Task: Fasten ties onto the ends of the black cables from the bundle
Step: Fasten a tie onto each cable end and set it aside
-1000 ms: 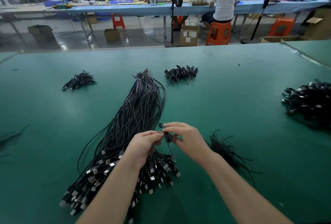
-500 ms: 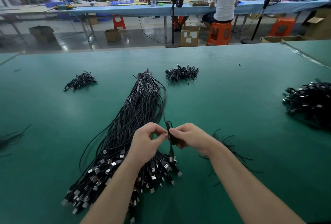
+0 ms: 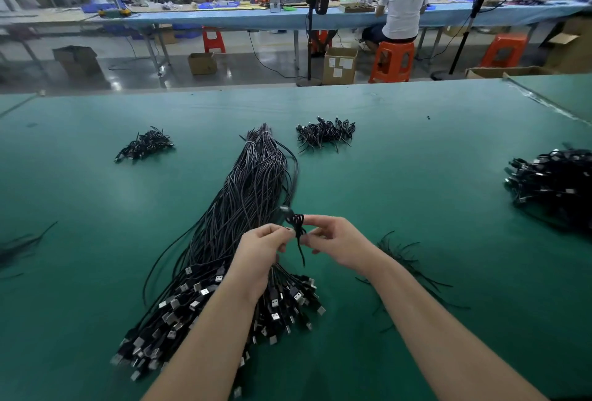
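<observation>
At frame centre, a coiled black cable (image 3: 296,223) is pinched between the left hand (image 3: 261,248) and right hand (image 3: 334,242), each grip clamped on it, above the cable bundle (image 3: 224,240) laid on the green desk (image 3: 400,183). Cardboard boxes (image 3: 339,65), contents unseen, are shown on the floor at upper centre.

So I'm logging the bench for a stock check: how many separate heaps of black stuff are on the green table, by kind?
Big cable bundle: 1
Small coiled-cable piles: 2
Large heap at the right edge: 1
Loose tie piles: 2
Cable held in both hands: 1
Total: 7
</observation>
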A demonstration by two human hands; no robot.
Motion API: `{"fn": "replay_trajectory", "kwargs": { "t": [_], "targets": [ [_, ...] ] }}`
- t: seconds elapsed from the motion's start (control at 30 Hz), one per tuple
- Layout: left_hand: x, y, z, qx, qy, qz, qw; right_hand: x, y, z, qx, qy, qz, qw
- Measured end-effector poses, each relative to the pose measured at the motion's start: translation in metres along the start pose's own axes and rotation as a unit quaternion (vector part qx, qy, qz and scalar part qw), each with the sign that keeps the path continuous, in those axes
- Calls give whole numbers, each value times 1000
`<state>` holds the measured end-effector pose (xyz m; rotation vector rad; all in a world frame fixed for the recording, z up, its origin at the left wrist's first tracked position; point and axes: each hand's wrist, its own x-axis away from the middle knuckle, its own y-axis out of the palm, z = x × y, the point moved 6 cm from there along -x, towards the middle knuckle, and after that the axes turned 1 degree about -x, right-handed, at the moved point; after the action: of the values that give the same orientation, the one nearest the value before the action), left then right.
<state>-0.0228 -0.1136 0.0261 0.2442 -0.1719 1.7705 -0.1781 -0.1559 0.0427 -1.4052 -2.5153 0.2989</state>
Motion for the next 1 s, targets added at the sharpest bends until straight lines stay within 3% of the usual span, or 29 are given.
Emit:
{"fn": "replay_trajectory", "kwargs": {
  "t": [0.17, 0.23, 0.3, 0.37, 0.5, 0.53, 0.57, 0.6, 0.7, 0.73, 0.77, 0.83, 1.0],
  "targets": [
    [2, 5, 2, 19, 0, -22, 1000, 1, 2, -8, 8, -16, 17, 1000],
    [4, 3, 7, -32, 33, -4, 999, 1, 2, -9, 10, 7, 9, 1000],
    [7, 4, 17, -169, 112, 16, 979, 0, 2, -6, 26, 44, 9, 999],
    [17, 13, 32, -338, 236, 31, 910, -2, 2, 1, 36, 81, 14, 996],
    [43, 41, 45, -552, 487, 38, 676, -4, 0, 12, 39, 152, 16, 987],
    [44, 43, 43, -561, 509, 44, 651, -4, -1, 14, 31, 166, 11, 986],
    [42, 41, 42, -550, 506, 46, 663, -4, -1, 16, 9, 173, 7, 985],
    [38, 37, 43, -515, 476, 48, 712, -4, -2, 17, -21, 171, 8, 985],
    [14, 13, 29, -296, 230, 55, 925, -5, -6, 15, -48, 94, 25, 994],
    [7, 8, 20, -193, 139, 45, 970, -5, -7, 14, -31, 55, 33, 997],
    [3, 6, 13, -96, 65, 30, 993, -4, -8, 12, -9, 21, 41, 999],
    [0, 8, 4, 42, -28, -15, 999, -3, -8, 9, 25, -21, 52, 998],
    [2, 15, -2, 116, -100, -43, 987, 1, -7, 1, -1, -51, 49, 997]
  ]
}}
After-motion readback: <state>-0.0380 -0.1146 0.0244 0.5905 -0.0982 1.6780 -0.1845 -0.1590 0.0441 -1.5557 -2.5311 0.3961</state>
